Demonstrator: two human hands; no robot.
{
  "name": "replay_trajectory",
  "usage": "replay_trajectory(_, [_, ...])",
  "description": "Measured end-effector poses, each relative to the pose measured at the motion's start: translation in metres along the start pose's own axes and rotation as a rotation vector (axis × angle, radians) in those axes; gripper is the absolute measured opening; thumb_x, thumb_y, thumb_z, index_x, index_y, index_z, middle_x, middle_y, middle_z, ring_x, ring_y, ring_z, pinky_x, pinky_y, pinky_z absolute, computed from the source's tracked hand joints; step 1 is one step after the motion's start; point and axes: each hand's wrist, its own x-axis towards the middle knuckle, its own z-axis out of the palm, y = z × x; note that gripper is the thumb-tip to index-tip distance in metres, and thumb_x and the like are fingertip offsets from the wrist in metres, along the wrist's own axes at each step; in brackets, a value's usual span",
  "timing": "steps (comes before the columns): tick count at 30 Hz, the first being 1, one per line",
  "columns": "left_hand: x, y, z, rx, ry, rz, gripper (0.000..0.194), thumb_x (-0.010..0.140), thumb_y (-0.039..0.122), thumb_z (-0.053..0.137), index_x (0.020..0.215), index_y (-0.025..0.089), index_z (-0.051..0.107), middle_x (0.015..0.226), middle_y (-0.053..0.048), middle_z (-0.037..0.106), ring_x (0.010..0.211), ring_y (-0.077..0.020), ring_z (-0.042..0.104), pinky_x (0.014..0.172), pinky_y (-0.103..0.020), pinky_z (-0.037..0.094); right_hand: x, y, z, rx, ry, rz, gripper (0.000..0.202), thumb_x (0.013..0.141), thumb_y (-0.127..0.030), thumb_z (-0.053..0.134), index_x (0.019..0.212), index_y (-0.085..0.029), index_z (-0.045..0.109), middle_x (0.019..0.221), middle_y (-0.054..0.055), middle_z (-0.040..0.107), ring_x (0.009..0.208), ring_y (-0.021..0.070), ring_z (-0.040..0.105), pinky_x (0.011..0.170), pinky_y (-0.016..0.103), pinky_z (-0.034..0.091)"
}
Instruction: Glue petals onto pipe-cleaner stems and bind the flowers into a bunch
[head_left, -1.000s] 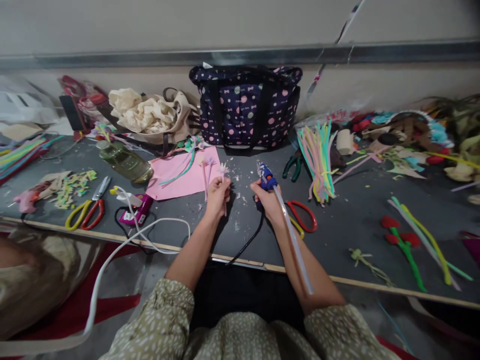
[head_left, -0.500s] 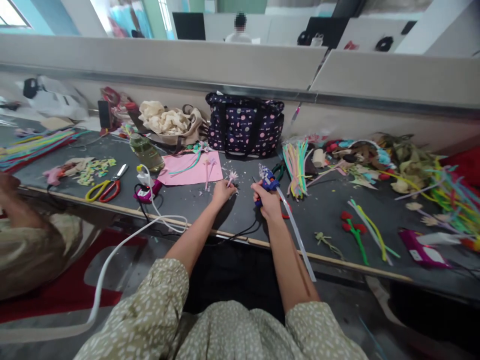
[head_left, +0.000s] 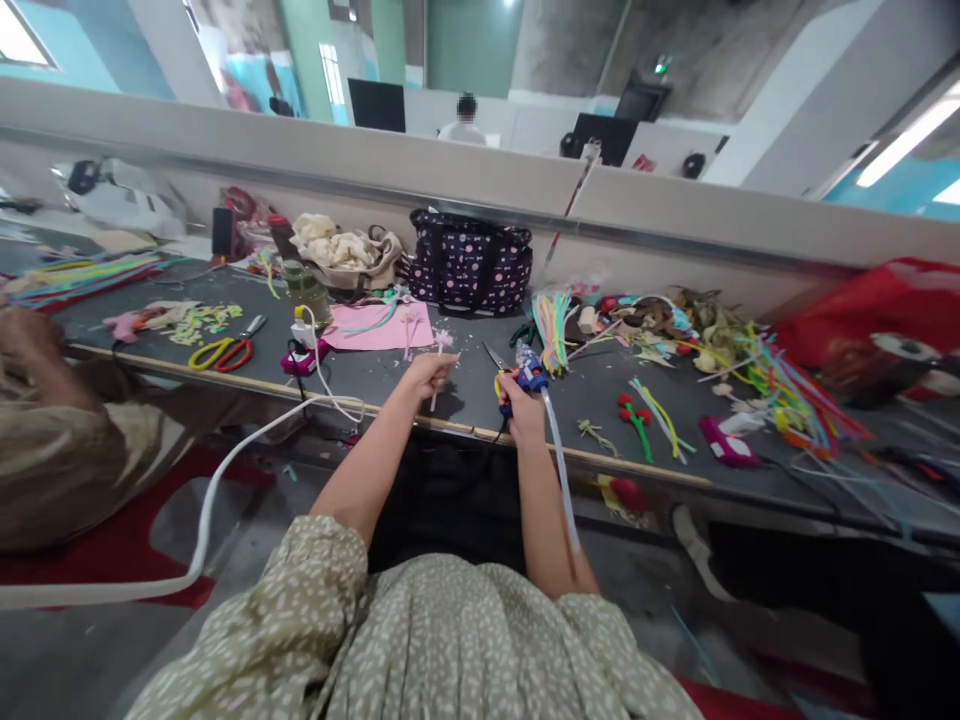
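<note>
My left hand (head_left: pixel 426 376) is closed in a pinch on a small pale pink pipe-cleaner flower (head_left: pixel 443 341). Its petals show above my fingers and its thin stem points down below them. My right hand (head_left: pixel 523 410) is wrapped round a blue hot glue gun (head_left: pixel 533 374), held just above the table to the right of the flower. Out of the gun's back trails a long clear glue stick (head_left: pixel 559 455), running down along my forearm. A pair of scissors (head_left: pixel 496 360) lies beside my right hand, its handle partly hidden by my fingers.
A pink sheet (head_left: pixel 352 331) lies left, before a dark patterned bag (head_left: pixel 471 265). Right are bundled pipe cleaners (head_left: pixel 553 330) and a red flower (head_left: pixel 636 425). Orange-and-yellow scissors (head_left: pixel 229 350), a purple power socket (head_left: pixel 304 355) and a white cable (head_left: pixel 247 440) sit left, near another person's arm (head_left: pixel 45 370).
The camera view has tilted up and turned right. The flower in my left hand stands more upright, with its stem now showing below. My right hand keeps hold of the glue gun.
</note>
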Motion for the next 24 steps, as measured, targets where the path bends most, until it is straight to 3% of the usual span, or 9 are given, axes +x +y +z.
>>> replay_trajectory(5, [-0.037, 0.009, 0.001, -0.111, -0.195, -0.052, 0.031, 0.063, 0.018, 0.077, 0.055, 0.015, 0.048, 0.048, 0.005, 0.038, 0.036, 0.0002, 0.02, 0.034, -0.016, 0.01, -0.003, -0.005, 0.027, -0.077, -0.168, -0.096, 0.029, 0.061, -0.039, 0.077, 0.074, -0.018, 0.062, 0.085, 0.003, 0.07, 0.062, 0.0102, 0.058, 0.045, 0.02, 0.042])
replay_trajectory(11, [-0.038, 0.001, 0.013, -0.142, -0.278, -0.111, 0.027, 0.059, 0.014, 0.078, 0.055, 0.013, 0.052, 0.046, 0.004, 0.041, 0.035, 0.0008, 0.021, 0.033, -0.015, 0.009, -0.001, -0.004, 0.024, -0.128, -0.248, -0.096, 0.026, 0.06, -0.039, 0.076, 0.07, -0.019, 0.064, 0.066, -0.001, 0.064, 0.058, 0.0113, 0.055, 0.048, 0.022, 0.044])
replay_trajectory(15, [-0.029, -0.013, 0.011, -0.148, -0.232, -0.111, 0.027, 0.056, 0.013, 0.079, 0.054, 0.013, 0.052, 0.045, 0.004, 0.042, 0.035, 0.0003, 0.023, 0.034, -0.016, 0.011, 0.009, 0.008, 0.019, -0.097, -0.211, -0.074, 0.027, 0.056, -0.035, 0.078, 0.068, -0.019, 0.061, 0.061, -0.004, 0.059, 0.051, 0.0081, 0.049, 0.045, 0.02, 0.042])
replay_trajectory(20, [-0.011, -0.03, 0.002, -0.169, -0.033, 0.0, 0.025, 0.053, 0.012, 0.08, 0.065, 0.012, 0.058, 0.043, 0.008, 0.04, 0.034, 0.0008, 0.023, 0.036, -0.016, 0.008, 0.027, 0.029, 0.015, 0.001, -0.097, -0.045, 0.031, 0.054, -0.033, 0.076, 0.07, -0.02, 0.053, 0.059, -0.008, 0.055, 0.046, 0.0043, 0.044, 0.042, 0.017, 0.037])
replay_trajectory(24, [0.001, -0.042, 0.007, -0.183, 0.023, 0.04, 0.03, 0.056, 0.025, 0.083, 0.064, 0.012, 0.057, 0.043, 0.009, 0.037, 0.033, 0.0005, 0.022, 0.036, -0.016, 0.008, 0.037, 0.045, 0.012, 0.026, -0.053, -0.028, 0.035, 0.052, -0.033, 0.077, 0.072, -0.02, 0.051, 0.058, -0.01, 0.055, 0.043, 0.003, 0.042, 0.041, 0.017, 0.036])
